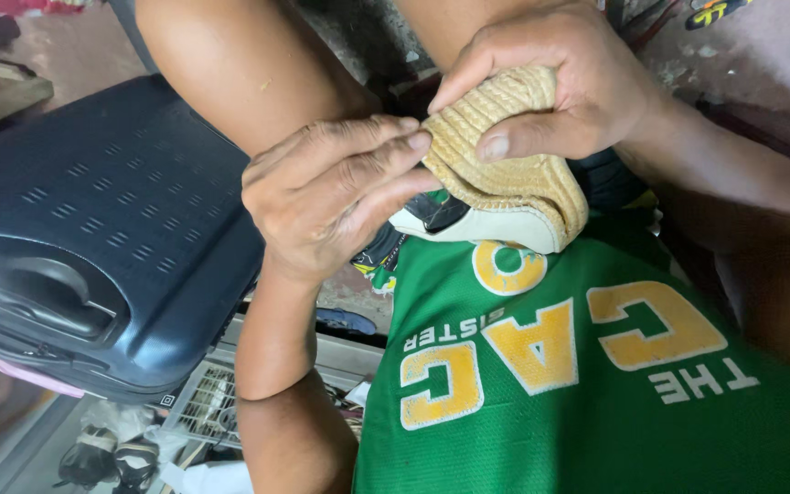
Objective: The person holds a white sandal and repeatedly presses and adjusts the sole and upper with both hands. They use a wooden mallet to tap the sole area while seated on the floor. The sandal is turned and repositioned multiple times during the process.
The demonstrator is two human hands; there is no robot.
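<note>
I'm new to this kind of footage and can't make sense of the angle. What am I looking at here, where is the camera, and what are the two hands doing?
The one picture comes from a camera worn on a person's head, looking down at their own lap, so the green shirt with yellow letters appears upside down. There is no machine, only two bare hands. The right hand grips a shoe with a woven straw-coloured sole and a white upper. The left hand touches the edge of that sole with its fingertips. To the left lies a dark blue hard suitcase. Lower left, a wire rack and a pair of dark shoes sit on the floor.
</note>
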